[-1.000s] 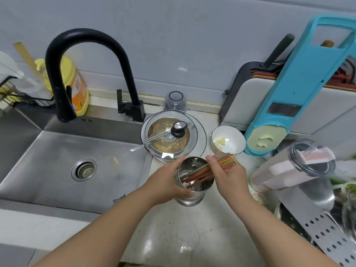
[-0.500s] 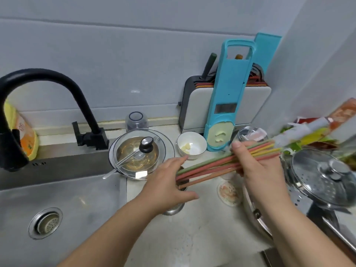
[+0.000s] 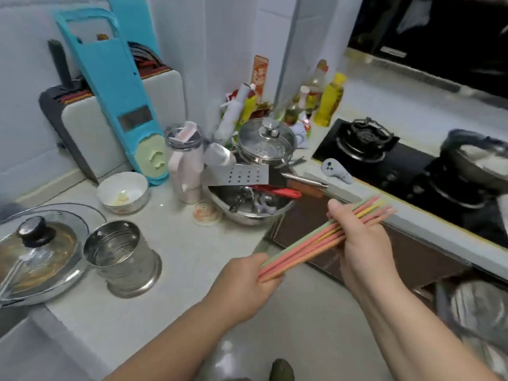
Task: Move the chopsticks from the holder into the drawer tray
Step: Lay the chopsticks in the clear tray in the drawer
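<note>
Both hands hold a bundle of coloured chopsticks (image 3: 324, 237) in the air, out past the corner of the white counter (image 3: 176, 237) and above the floor. The left hand (image 3: 244, 284) has its fingers (image 3: 270, 279) curled closed around the lower ends of the sticks, while the right hand (image 3: 362, 243) grips the bundle nearer its middle, thumb on top and fingers wrapped underneath. The sticks, green, yellow, pink and orange, slope upward from lower left to upper right, their free ends fanning slightly apart toward the black gas stove (image 3: 384, 155). The metal holder (image 3: 121, 254), a perforated steel cylinder on a flared base, stands upright on the counter to the left of the hands, well apart from the chopsticks, and nothing shows inside it. Just left of the holder lies a glass pot lid (image 3: 41, 251) with a black knob. Behind the holder sits a small white bowl (image 3: 123, 192), and beyond that a turquoise slicer (image 3: 115, 92) leans against a rack of cutting boards (image 3: 82, 114). A steel basin (image 3: 253, 204) of utensils sits near the counter corner, with a lidded steamer pot (image 3: 266, 141) behind it. A drawer tray cannot be made out with any certainty; the lower right edge is blurred.
</note>
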